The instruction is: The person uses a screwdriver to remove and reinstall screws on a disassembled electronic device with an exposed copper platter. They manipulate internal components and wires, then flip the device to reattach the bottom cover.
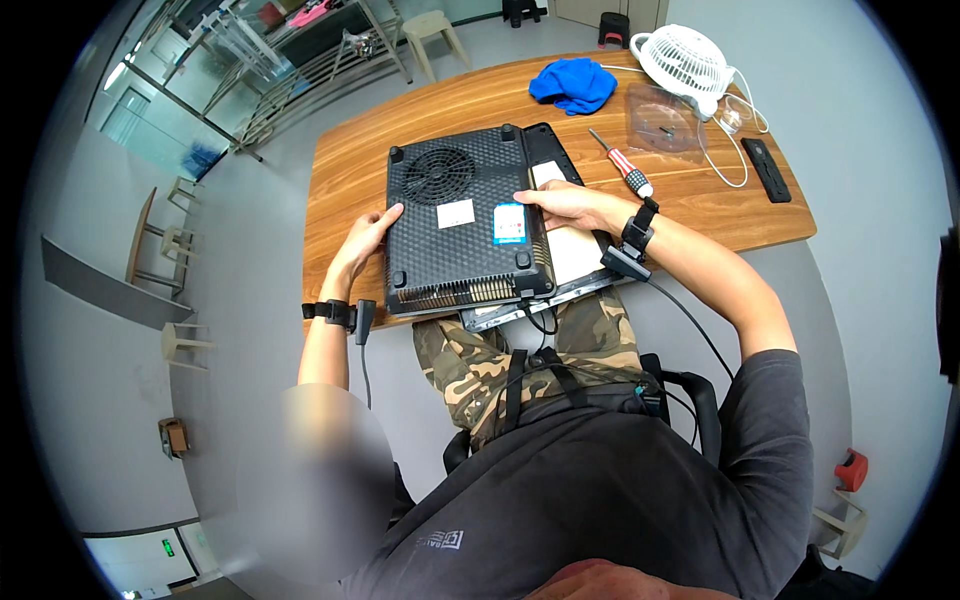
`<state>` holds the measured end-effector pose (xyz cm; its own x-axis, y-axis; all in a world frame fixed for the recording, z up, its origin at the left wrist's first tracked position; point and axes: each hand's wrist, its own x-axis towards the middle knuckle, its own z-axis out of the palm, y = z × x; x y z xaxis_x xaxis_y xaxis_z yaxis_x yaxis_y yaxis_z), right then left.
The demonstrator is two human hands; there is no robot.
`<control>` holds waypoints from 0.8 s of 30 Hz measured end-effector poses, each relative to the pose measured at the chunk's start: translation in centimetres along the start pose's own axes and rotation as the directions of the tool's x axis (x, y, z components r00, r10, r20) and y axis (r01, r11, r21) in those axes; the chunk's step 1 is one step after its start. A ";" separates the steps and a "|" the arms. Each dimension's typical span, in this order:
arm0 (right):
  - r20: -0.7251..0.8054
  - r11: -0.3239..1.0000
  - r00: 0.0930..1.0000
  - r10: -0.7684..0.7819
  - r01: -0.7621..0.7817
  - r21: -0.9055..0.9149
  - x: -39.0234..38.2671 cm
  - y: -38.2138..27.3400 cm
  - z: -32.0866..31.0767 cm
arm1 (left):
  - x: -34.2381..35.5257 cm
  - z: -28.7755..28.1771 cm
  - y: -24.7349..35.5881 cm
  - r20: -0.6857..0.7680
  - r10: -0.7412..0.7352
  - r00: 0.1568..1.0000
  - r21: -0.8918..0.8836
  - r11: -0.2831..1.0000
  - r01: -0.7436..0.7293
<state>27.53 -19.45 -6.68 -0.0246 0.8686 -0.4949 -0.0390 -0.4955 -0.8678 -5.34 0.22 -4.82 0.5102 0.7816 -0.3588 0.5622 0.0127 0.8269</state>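
A black induction cooker base (420,235) lies bottom-up near the table's front edge, showing a round fan vent, corner feet and two labels. On its left edge rests my left hand (367,240), thumb on top and fingers closed around the side. My right hand (570,205) grips the right edge, its thumb over the black shell and other fingers partly hidden below. Partly under the base, to the right, is a dark-framed panel (543,143) with a pale sheet (575,252) on it. A dark cable (541,318) hangs at the front edge.
Right of the cooker lies a screwdriver (628,170) with a striped handle. Beyond are a blue cloth (573,85), a clear tray (650,140) with small dark pieces, a white fan (685,62) with its cord, and a black slab (766,170) near the right edge.
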 end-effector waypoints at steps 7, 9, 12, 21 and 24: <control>-0.070 0.981 0.997 -0.043 0.029 -0.192 0.1 -0.5 -0.3 | 0.3 -0.8 -1.3 0.092 0.052 0.994 -0.046 0.998 -0.048; -0.116 0.947 0.985 -0.130 0.089 -0.309 0.3 0.0 -0.8 | 0.2 -0.5 -1.4 0.080 0.061 0.995 -0.064 0.996 -0.056; -0.228 0.760 0.866 -0.445 0.230 -0.608 -0.2 0.8 -0.7 | 0.7 -0.5 -2.0 0.095 0.063 0.993 -0.067 0.996 -0.057; 0.184 0.338 0.799 -0.572 0.435 -0.835 -10.6 2.2 6.1 | 0.7 -1.3 -2.3 0.164 0.001 0.986 0.031 0.999 -0.006; 0.267 0.211 0.813 -0.517 0.423 -0.881 -11.4 2.7 8.3 | 0.9 -1.5 -3.0 0.142 -0.020 0.990 0.014 1.000 0.018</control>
<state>19.47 -30.71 -3.02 -0.2663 0.9621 0.0586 0.8617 0.2648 -0.4328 -7.59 1.85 -7.00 0.5863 0.6847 -0.4329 0.5802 0.0180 0.8143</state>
